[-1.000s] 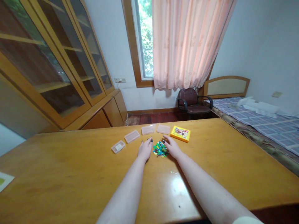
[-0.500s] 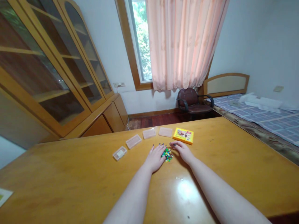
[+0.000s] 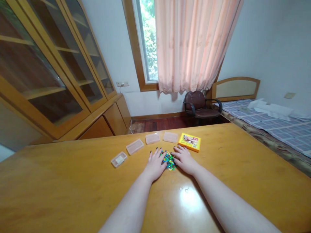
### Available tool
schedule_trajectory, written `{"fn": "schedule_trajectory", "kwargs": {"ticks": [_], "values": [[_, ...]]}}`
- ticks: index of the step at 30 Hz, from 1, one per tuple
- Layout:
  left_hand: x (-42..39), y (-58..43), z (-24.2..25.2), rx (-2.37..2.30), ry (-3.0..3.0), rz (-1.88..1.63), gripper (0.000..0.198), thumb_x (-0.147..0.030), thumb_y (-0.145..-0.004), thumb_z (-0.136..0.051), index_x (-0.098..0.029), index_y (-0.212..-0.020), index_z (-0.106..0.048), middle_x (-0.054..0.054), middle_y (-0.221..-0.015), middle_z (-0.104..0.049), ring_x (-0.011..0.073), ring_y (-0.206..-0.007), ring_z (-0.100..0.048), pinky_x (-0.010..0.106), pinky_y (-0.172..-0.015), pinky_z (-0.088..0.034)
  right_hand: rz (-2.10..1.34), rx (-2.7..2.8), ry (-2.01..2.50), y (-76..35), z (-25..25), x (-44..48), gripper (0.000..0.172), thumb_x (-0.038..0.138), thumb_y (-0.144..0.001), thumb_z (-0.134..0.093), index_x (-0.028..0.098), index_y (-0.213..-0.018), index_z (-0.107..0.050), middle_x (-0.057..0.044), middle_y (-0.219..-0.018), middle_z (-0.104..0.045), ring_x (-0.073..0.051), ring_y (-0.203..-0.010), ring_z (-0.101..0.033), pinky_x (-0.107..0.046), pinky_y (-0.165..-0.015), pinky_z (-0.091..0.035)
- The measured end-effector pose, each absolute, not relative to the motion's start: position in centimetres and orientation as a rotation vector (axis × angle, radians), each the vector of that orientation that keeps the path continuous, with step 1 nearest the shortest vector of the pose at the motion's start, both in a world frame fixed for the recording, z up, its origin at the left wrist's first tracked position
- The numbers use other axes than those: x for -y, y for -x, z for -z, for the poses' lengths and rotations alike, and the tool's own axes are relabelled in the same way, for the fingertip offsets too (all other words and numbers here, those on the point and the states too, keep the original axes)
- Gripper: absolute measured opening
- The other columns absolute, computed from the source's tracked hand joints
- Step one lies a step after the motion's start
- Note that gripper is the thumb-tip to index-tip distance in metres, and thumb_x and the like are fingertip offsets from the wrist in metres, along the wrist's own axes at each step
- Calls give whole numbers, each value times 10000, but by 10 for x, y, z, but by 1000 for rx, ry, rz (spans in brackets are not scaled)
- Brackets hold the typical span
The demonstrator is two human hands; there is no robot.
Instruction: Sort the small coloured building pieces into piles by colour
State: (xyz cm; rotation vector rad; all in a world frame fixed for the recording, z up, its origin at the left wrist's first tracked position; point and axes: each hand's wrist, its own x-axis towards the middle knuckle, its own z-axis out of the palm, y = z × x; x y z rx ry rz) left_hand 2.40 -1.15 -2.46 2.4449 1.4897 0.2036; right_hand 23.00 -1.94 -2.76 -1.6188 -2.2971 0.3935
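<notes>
A small heap of tiny coloured building bricks (image 3: 170, 161), green, blue, yellow and dark, lies on the wooden table (image 3: 80, 181). My left hand (image 3: 155, 164) rests at the heap's left side, fingers spread, its thumb and fingertips touching the pieces. On the right side, my right hand (image 3: 185, 159) lies with its fingers apart, fingertips at the heap's edge. Some pieces are hidden beneath the fingers. Just beyond my right hand is a flat yellow box (image 3: 190, 142) with printed pictures on it.
Clear plastic boxes stand in an arc behind the heap: one with a pale block inside (image 3: 119, 159), then a second (image 3: 135, 147), a third (image 3: 152, 138) and another (image 3: 170, 137). Past the table are a brown armchair (image 3: 198, 103), a bed (image 3: 272, 113) and a glass-door cabinet (image 3: 73, 77).
Both hands have spread their fingers more around the heap, and the heap looks wider. My right hand has turned from a loose pinch to flatter fingers. The view has shifted slightly.
</notes>
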Motion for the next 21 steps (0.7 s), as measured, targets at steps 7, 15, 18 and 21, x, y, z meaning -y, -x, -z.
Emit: {"fn": "schedule_trajectory", "kwargs": {"ticks": [7, 15, 18, 21], "values": [[12, -24, 23, -1480, -2469, -196, 538, -409, -872, -449, -318, -1396, -371, 68, -1524, -258, 270, -1415, -167, 508, -1147, -87, -412, 2318, 1590, -231, 28, 20, 450, 405, -887, -464, 278, -1317, -507, -89, -1471, -359, -305, -1382, -234, -513, -1111, -166], [10, -25, 23, -1602, -2425, -172, 534, -428, -886, -422, -268, -1394, -387, 104, -1523, -251, 274, -1412, -177, 502, -1143, -111, -385, 2324, 1584, -228, 29, 21, 497, 430, -878, -483, 259, -1345, -472, -114, -1473, -346, -312, -1382, -222, -518, -1108, -161], [10, -25, 24, -1600, -2432, -197, 530, -430, -887, -422, -296, -1397, -375, 89, -1523, -257, 273, -1411, -182, 511, -1140, -111, -382, 2352, 1598, -227, 29, 21, 492, 475, -878, -474, 300, -1338, -476, -102, -1490, -315, -328, -1389, -194, -549, -1101, -137], [9, -24, 25, -1614, -2431, -198, 519, -415, -888, -422, -292, -1391, -387, 90, -1518, -269, 272, -1407, -193, 512, -1139, -115, -367, 2307, 1593, -228, 29, 20, 430, 429, -884, -471, 247, -1263, -559, -107, -1438, -400, -302, -1372, -244, -497, -1110, -170]]}}
